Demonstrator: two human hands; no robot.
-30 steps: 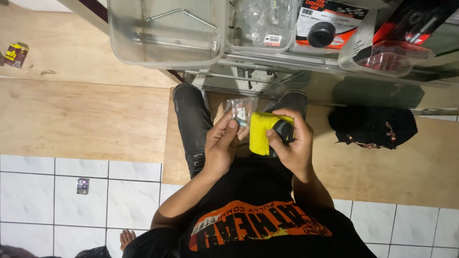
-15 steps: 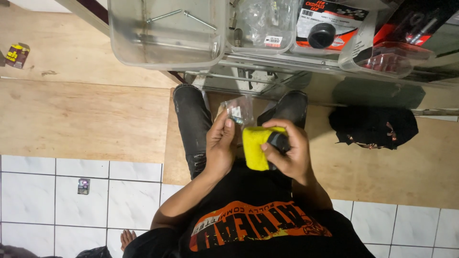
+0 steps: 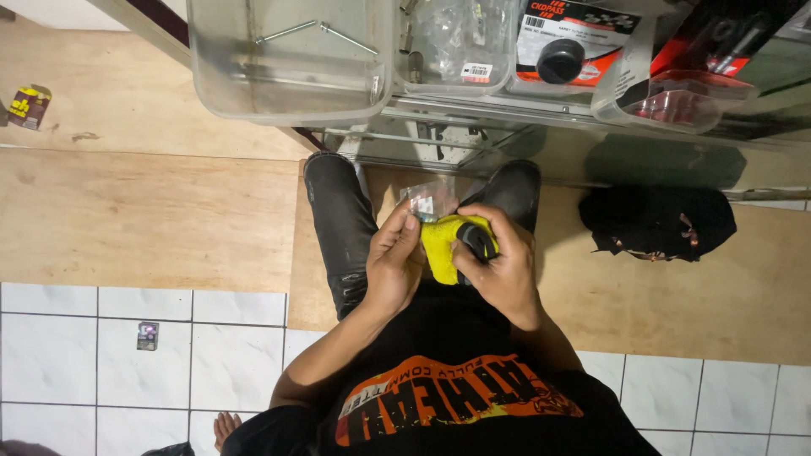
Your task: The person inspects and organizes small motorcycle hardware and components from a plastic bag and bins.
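I sit with both hands over my lap. My left hand (image 3: 395,262) pinches a small clear plastic bag (image 3: 425,201) with small parts inside. My right hand (image 3: 500,268) grips a yellow cloth (image 3: 440,243) wrapped about a small black object (image 3: 478,241). The two hands touch at the cloth. My dark trousers (image 3: 338,228) and black shirt with an orange print (image 3: 456,401) lie below them.
Clear plastic bins (image 3: 287,59) with metal rods, bagged parts and packaged items stand on a shelf ahead. A black cloth (image 3: 655,221) lies on the wooden floor at right. White tiles (image 3: 127,338) with a small packet (image 3: 148,335) lie left. A bare foot (image 3: 224,426) shows below.
The yellow cloth and black object have shifted a little lower and leftward in my right hand. My left hand's fingers have closed nearer to the cloth, still holding the clear bag.
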